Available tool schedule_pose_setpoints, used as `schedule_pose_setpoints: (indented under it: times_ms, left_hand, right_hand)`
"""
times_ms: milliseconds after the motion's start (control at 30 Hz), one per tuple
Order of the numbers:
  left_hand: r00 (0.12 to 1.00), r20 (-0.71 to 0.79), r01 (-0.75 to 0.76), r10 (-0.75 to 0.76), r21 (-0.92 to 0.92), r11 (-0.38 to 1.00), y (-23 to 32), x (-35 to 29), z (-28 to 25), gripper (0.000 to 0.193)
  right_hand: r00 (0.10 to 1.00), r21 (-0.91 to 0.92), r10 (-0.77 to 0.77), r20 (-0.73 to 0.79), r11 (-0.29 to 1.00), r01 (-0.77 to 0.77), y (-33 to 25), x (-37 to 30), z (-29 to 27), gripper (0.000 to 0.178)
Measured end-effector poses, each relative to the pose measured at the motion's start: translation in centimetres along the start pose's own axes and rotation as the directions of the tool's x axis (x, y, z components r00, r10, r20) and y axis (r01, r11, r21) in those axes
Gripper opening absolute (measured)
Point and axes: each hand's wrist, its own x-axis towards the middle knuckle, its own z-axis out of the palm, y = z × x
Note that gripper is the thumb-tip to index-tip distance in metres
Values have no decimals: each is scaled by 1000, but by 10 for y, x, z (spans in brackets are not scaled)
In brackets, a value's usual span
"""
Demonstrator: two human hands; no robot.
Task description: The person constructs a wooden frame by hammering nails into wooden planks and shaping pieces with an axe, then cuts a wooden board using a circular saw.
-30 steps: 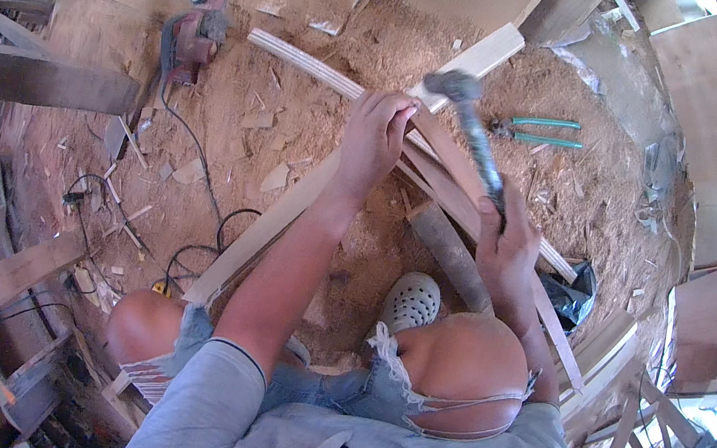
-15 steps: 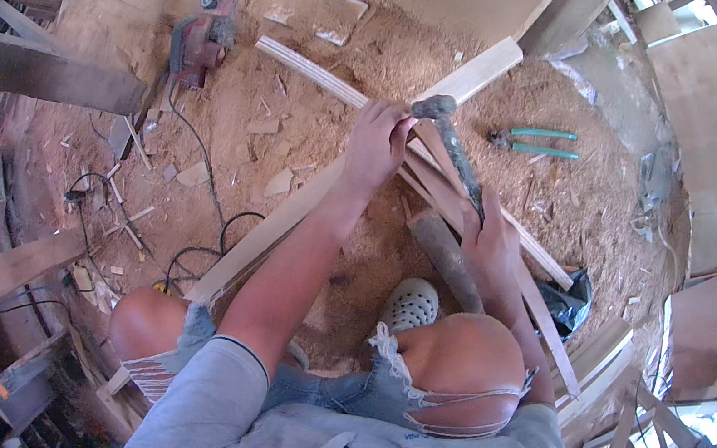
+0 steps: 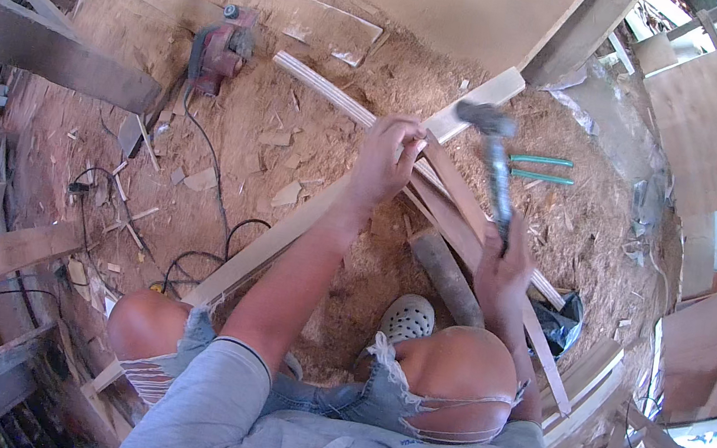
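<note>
The person's right hand (image 3: 504, 261) is wrapped around the hammer (image 3: 498, 181) at the lower handle, its slightly blurred head to the right of the left hand and apart from it. The left hand (image 3: 389, 159) bends its fingers over the upper end of a thin wooden strip (image 3: 461, 190), where the pieces cross; whether its fingertips are closed on anything cannot be told. Under that crossing, a pale board (image 3: 258, 254) and a layered strip (image 3: 323, 87) form an X. A round log (image 3: 449, 276) lies near the right hand, with 1 black plastic bag (image 3: 557, 325) beyond. Farther out on the sawdust are pliers with 2 green handles (image 3: 541, 176) and a red power tool (image 3: 217, 59).
</note>
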Motion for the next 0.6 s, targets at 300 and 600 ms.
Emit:
schedule_pose_setpoints:
  times_ms: [300, 600]
  left_hand:
    - [852, 286, 193, -438, 607, 771, 4, -22, -39, 67]
    - [840, 351, 127, -413, 613, 780, -3, -26, -37, 62]
  right_hand:
    - [948, -108, 236, 212, 970, -217, -6, 12, 17, 38]
    - [940, -199, 248, 233, 959, -203, 13, 3, 37, 36]
